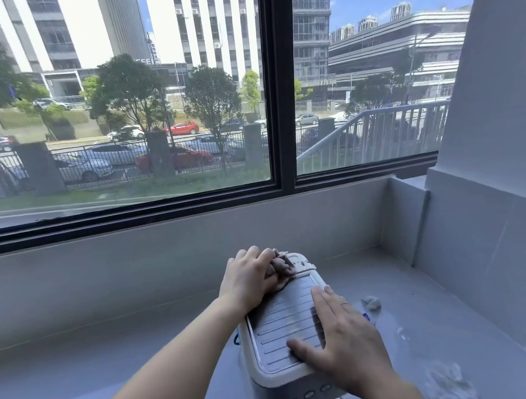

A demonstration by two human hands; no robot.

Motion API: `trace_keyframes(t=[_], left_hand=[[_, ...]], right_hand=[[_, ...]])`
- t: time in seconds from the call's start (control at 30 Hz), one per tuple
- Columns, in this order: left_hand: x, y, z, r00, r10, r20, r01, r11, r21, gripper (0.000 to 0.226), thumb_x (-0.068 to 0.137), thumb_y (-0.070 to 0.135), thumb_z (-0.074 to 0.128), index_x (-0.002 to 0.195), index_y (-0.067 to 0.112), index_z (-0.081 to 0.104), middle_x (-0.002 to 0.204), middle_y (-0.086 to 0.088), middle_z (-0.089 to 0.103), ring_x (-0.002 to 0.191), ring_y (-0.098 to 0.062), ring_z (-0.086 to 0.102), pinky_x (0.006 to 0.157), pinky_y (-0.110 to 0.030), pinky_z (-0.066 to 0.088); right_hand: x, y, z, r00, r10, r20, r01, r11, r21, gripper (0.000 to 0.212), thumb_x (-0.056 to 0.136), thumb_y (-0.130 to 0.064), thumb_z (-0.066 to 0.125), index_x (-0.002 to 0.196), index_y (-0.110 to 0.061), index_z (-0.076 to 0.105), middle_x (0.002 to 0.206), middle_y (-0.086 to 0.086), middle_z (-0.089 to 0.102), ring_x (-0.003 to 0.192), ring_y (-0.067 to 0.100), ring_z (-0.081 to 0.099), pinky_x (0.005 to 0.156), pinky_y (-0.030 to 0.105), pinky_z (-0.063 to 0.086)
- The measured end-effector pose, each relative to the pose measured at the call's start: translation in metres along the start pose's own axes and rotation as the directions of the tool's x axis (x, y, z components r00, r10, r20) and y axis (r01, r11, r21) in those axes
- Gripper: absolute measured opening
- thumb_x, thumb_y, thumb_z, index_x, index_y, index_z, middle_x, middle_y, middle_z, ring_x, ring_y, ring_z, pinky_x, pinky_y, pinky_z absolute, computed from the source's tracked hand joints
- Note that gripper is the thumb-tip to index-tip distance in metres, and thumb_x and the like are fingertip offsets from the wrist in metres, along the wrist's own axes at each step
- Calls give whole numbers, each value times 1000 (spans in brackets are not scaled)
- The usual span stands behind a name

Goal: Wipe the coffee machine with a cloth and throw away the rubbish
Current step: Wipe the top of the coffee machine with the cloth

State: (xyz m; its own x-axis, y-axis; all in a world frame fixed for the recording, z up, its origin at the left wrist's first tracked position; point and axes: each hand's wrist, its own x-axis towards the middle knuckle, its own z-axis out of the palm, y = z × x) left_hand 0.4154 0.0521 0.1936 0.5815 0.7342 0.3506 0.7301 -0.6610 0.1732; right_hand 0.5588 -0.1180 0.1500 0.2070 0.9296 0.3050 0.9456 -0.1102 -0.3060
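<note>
The grey worktop (141, 350) below the window (121, 100) carries the coffee machine (284, 323), which stands towards its right end, close in front of the person. The machine looks rigid and fairly heavy, and its ridged top hard and probably slick. A flat press should hold it steady, with no need for a grip. The right hand (345, 341) lies flat on that top, fingers (323, 301) straight and slightly spread. The left hand (249, 279) bunches the pink cloth (281, 268) at the top's far edge, fingers curled round it. The cloth looks soft and limp, best held wadded. To the right on the worktop lie a larger scrap (447, 378) and a small scrap (371, 302), both crumpled, light and probably easy to pinch.
</note>
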Motion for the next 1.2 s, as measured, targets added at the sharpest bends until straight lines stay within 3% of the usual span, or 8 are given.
trace_keyframes(t=[0.23,0.47,0.67,0.73,0.87,1.03,1.1,1.2], left_hand=[[-16,-34,6,993,-107,-50,102,992,-80,33,82,32,60,115,27,57,101,3,55,97,-27,47,88,-42,44],[-1,6,8,1000,-9,25,10,999,-41,40,85,39,59,122,24,53,110,0,56,103,-29,48,90,-42,42],[-2,-21,-1,984,-179,25,178,984,25,37,82,33,59,118,25,53,106,-3,55,99,-30,47,87,-40,43],[9,-5,1,992,-118,49,117,992,38,39,84,33,57,122,25,52,110,-3,56,100,-30,48,88,-41,43],[24,41,20,999,-12,40,18,988,-155,40,84,26,55,124,28,53,113,-3,58,105,-30,49,92,-43,42],[50,54,25,957,-289,-16,252,859,-446,35,86,21,53,119,29,59,112,-9,65,109,-33,55,94,-44,45],[57,54,26,972,-233,14,221,900,-377,34,86,25,54,118,34,59,110,-7,63,107,-32,54,93,-44,45],[56,52,31,998,-32,55,38,993,-108,27,84,34,55,110,38,61,102,-2,56,102,-29,49,86,-39,42]], right_hand=[[1,-1,1,1000,-26,8,26,1000,-6,107,70,-90,22,156,-26,17,164,-12,10,150,4,0,112,19,-7],[0,0,3,999,-30,-40,30,1000,-9,102,73,-88,22,155,-26,23,164,-12,14,150,3,3,108,15,-15],[1,-3,2,998,-24,-50,26,999,23,101,73,-86,26,154,-26,25,163,-11,18,150,5,7,113,19,-6],[0,-3,2,998,-29,-51,30,999,12,101,73,-85,26,154,-26,26,163,-11,18,150,5,7,113,18,-6],[1,-3,1,998,-34,-58,35,999,17,101,73,-84,25,155,-26,21,164,-11,15,150,4,4,110,15,-13],[0,-3,1,998,-30,-59,32,999,23,100,74,-83,25,156,-28,16,164,-13,11,150,2,0,106,13,-19],[0,-3,2,998,-34,-60,35,999,22,99,74,-83,26,156,-28,17,164,-13,10,150,2,-1,107,14,-17],[0,-2,3,997,-36,-70,38,999,26,101,74,-85,25,156,-26,19,164,-12,12,150,2,0,109,16,-15]])
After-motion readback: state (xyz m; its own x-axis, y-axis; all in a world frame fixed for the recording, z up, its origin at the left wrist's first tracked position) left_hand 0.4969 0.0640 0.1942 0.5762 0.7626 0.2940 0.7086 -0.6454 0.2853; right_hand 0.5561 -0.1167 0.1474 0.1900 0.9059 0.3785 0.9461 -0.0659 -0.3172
